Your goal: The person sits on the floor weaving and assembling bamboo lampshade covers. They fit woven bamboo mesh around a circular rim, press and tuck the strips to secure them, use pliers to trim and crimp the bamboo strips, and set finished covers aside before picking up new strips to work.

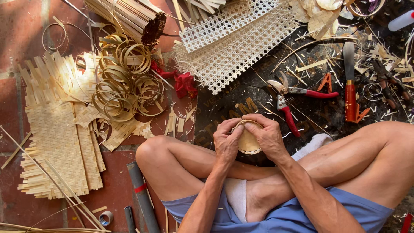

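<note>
You sit cross-legged, and both your hands meet over your shins on a small round woven disc with a thin bamboo hoop around its rim. Your left hand is closed on the disc's left edge, thumb laid over the rim. Your right hand wraps the top and right edge, fingers curled over the hoop. Only the middle and lower rim of the disc show between them.

Just beyond your right hand, on the dark mat, lie red-handled pruning shears, their lower handle pointing back toward your knuckles with only a narrow strip of mat between. Farther out to the right lies a knife with a red handle, well apart from you. Beyond the shears, a sheet of open-weave cane webbing overhangs the mat's far edge.

Out past your left hand and to its left, a red rag lies by a heap of coiled bamboo strips, and farther left sit flat woven bamboo mats on the brick floor. Below your left knee a grey tube with a red band lies on the bricks.

Your knees close off both sides of your hands. The most open room is the strip of mat directly ahead of your fingertips, though slivers and offcuts litter it.
</note>
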The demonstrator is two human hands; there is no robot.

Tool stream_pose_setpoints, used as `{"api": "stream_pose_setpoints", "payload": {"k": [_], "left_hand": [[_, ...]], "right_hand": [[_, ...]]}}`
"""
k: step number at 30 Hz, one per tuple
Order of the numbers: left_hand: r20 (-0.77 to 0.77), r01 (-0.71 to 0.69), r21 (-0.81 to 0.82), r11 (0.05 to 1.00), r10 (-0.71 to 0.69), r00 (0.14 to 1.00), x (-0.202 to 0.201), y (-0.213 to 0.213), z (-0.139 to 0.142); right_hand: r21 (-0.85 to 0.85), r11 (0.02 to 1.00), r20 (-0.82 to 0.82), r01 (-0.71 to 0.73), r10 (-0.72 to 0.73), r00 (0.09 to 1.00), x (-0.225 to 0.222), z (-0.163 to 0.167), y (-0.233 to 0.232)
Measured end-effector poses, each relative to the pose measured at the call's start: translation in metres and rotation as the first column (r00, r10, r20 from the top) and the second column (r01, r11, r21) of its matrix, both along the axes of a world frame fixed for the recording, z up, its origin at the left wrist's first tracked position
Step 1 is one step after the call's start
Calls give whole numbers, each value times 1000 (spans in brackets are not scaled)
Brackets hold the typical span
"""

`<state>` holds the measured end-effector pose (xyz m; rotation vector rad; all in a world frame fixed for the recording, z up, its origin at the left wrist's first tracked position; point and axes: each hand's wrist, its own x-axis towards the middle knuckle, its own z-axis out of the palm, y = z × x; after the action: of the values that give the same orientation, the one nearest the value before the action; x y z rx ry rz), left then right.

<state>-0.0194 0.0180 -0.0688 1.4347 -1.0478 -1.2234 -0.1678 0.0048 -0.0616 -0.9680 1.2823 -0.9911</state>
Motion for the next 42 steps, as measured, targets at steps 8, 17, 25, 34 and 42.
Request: {"api": "stream_pose_setpoints", "payload": {"k": [8,17,25,34,42], "left_hand": [[-60,-8,-14,1000,7,998,1,-4,-7],[54,166,66,984,-169,984,29,-5,-2],[124,363,73,929,-370,921,37,1,16],[255,492,187,850,-526,811,30,5,35],[285,588,259,766,-643,711,24,-30,43]], "right_hand": [[-43,999,12,25,-24,1000,3,-6,-4],[-150,988,-94,-45,32,995,-21,-1,-2],[-92,768,-393,-633,556,732,-52,33,-22],[-3,767,-532,-642,542,650,-40,46,-6],[11,690,-552,-724,608,571,-50,29,-33]]}}
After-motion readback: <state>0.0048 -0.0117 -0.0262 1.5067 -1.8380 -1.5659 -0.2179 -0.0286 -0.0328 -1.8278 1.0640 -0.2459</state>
